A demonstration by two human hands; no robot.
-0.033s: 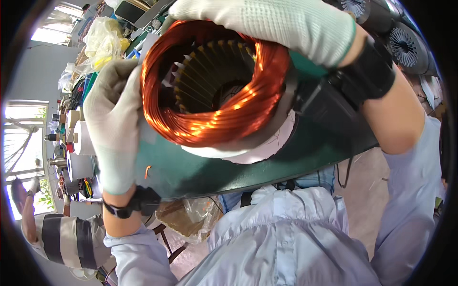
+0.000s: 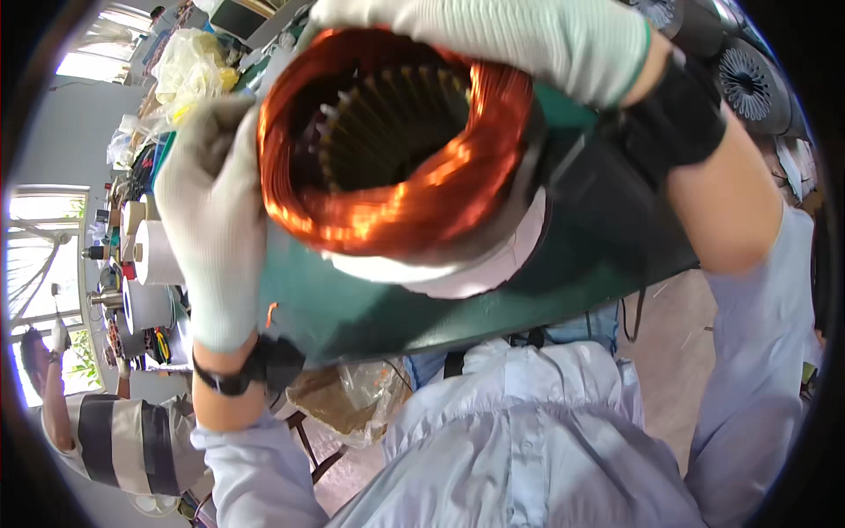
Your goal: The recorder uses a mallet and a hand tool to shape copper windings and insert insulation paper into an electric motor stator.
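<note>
A motor stator [image 2: 396, 207] with a thick ring of orange-red copper wire stands over the green table, its slotted dark bore facing up toward me. My left hand [image 2: 207, 189], in a white knit glove, grips the stator at the left of the copper winding, thumb against the wire and fingers curled. Across the far rim lies my right hand [image 2: 519, 40], also gloved, bent around the winding's far side; its fingertips are mostly hidden. White paper [image 2: 480, 277] shows beneath the stator's near side. Both wrists wear black straps with dark boxes.
The green table [image 2: 370, 330] has a small orange scrap [image 2: 272, 312] near its left edge. White spools [image 2: 154, 255] and a yellowish plastic bag [image 2: 194, 70] are at the left. More stator cores [image 2: 746, 84] stand at the far right. A person in a striped shirt [image 2: 132, 444] is at lower left.
The stator has shifted slightly away from me, and its bore looks more tilted. Both my hands moved with it, keeping their places on the winding.
</note>
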